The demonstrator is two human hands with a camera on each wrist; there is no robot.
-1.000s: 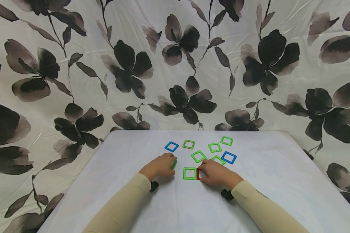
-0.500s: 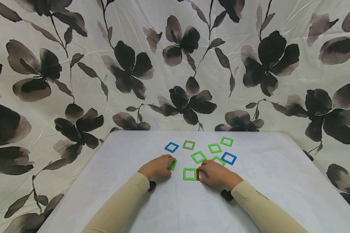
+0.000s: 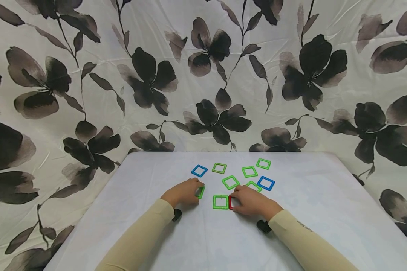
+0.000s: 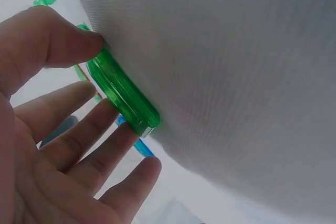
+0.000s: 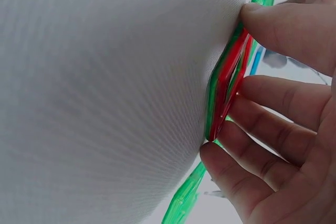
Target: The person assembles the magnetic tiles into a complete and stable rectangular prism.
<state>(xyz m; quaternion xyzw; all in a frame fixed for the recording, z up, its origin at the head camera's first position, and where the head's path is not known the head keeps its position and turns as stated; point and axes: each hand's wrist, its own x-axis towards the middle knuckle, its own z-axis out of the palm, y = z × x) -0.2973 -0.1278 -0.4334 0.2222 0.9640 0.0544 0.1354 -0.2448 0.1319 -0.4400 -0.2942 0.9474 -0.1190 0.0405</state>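
Note:
My left hand (image 3: 184,192) pinches a green magnetic tile (image 4: 122,90) between thumb and fingertips. In the head view, that tile shows as a narrow tilted frame beside the fingers. My right hand (image 3: 250,200) holds a red square magnetic tile (image 5: 231,74) by its edges, thumb on one side and fingers on the other. A green edge (image 5: 211,100) runs along the red one on the cloth. In the head view, only the red tile's left side shows; the hand covers the rest. Directly left of it, a flat green square tile (image 3: 221,202) touches or nearly touches it.
Behind the hands lie several loose square tiles: a blue one (image 3: 199,171), an olive-green one (image 3: 219,168), green ones (image 3: 230,182) and another blue one (image 3: 266,183). A green tile (image 3: 253,186) is partly hidden by my right hand. White cloth (image 3: 149,180) covers the table.
My left hand has shifted slightly left with its green tile, and more of that tile's frame shows. The right hand and the flat tiles stay where they were.

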